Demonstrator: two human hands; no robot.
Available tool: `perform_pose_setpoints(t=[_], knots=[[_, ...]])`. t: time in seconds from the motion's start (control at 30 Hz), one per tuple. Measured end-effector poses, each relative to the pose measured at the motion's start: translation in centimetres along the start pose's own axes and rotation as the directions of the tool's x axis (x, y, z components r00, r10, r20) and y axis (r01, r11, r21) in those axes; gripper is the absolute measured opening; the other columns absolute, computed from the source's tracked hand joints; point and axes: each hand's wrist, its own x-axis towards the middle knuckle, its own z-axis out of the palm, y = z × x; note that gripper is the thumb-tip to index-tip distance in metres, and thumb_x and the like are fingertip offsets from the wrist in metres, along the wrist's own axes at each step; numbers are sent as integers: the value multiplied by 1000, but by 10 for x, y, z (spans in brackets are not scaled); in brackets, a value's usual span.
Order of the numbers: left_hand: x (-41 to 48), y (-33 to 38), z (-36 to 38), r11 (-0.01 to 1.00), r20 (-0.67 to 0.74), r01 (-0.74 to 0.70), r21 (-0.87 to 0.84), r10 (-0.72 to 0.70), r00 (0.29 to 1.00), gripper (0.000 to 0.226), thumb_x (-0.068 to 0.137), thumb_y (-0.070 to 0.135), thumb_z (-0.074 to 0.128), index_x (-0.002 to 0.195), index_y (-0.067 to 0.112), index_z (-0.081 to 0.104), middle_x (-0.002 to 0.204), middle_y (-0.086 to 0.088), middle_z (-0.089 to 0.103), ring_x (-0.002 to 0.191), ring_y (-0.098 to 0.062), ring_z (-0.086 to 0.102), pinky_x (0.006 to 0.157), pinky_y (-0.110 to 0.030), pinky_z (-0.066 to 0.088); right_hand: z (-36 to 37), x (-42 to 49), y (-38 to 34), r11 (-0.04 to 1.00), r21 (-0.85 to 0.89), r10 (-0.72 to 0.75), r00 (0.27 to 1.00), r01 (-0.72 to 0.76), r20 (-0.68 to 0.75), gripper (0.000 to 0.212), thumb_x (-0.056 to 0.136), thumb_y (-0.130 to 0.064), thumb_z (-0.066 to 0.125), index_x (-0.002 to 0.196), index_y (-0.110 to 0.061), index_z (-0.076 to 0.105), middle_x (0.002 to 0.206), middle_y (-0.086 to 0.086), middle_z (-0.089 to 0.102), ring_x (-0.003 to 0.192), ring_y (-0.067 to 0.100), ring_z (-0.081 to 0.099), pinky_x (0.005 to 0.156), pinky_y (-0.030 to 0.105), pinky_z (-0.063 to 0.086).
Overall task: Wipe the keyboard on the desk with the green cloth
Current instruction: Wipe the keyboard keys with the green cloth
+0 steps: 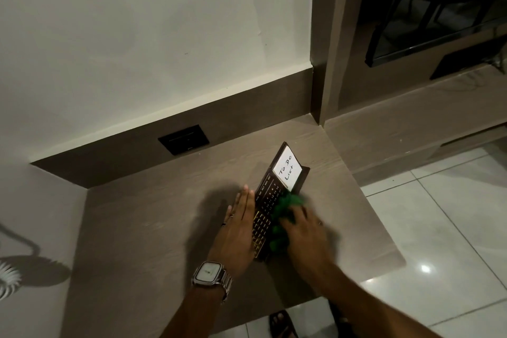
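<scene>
A narrow dark keyboard (262,221) with gold keys and a calendar strip lies slanted on the wooden desk (153,228). A white note reading "To Do List" (287,170) sits at its far end. My left hand (237,230), flat with fingers straight, presses against the keyboard's left edge. My right hand (301,230) presses a fluffy green cloth (282,214) onto the keyboard's right side, and the cloth covers part of the keys. The right hand looks motion-blurred.
A black wall socket (183,139) sits in the brown backsplash behind the desk. A white fan-like object (6,277) with a cable stands at the far left. White floor tiles (439,228) lie right of the desk, and a sandalled foot (281,324) shows below its front edge.
</scene>
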Motion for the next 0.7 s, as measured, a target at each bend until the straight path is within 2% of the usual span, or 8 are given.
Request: perform_pose_setpoints(t=[0.13,0.2,0.3,0.43,0.53,0.7], knots=[[1,1,-2,1000,-6,9,-3,-9,1000,101,86,6,56,144,25,-25,154,7,-31,145,-13,-22,115,-33,-15,6,-21,-9,994,0,-105,993,105,55,60,50,-34,91,106,-26,71,117,9,63,114,36,54,72,46,57],[1,3,-4,1000,-2,3,-9,-3,1000,104,84,7,58,145,24,-24,153,7,-32,145,-13,-22,117,-34,-12,0,-9,3,996,-15,-84,996,84,19,54,60,-29,87,111,-26,69,122,10,60,118,36,50,77,46,55],[-1,6,-5,1000,16,0,13,0,1000,108,83,8,62,144,23,-26,154,5,-32,145,-13,-22,122,-37,-7,-17,30,30,999,-31,31,996,-34,-89,44,81,-27,70,124,-28,60,132,7,47,120,28,40,84,39,51],[-1,6,-6,1000,15,12,19,-12,1000,106,84,9,61,144,23,-26,155,4,-31,145,-14,-22,123,-39,-4,-34,58,41,988,-62,138,988,-143,-72,47,81,-30,71,126,-33,56,133,6,45,119,25,38,91,39,49],[-1,5,-6,1000,17,6,6,-6,1000,106,84,9,61,146,22,-25,156,4,-30,145,-14,-21,123,-39,-4,-20,35,29,990,-72,112,991,-118,-74,49,84,-30,67,131,-30,53,134,7,44,118,26,39,84,35,51],[0,2,-3,1000,15,2,-3,-2,1000,102,85,14,57,144,25,-26,155,5,-31,146,-13,-21,122,-38,-6,7,-2,0,995,-90,-44,998,48,51,56,75,-38,75,128,-28,58,134,8,48,125,30,35,89,43,49]])
